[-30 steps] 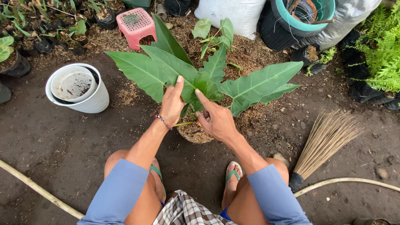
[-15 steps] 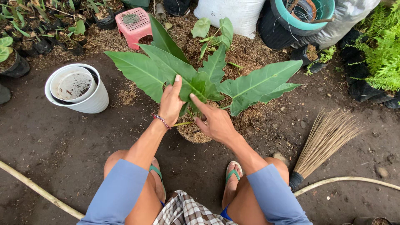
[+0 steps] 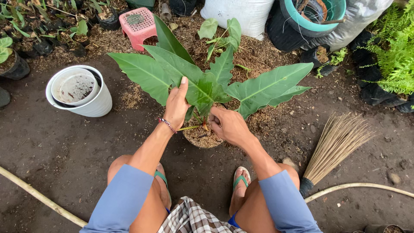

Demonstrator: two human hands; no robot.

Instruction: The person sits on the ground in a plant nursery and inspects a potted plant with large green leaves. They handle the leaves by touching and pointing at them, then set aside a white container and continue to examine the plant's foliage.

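left hand lifts a leaf; right hand at the pot.
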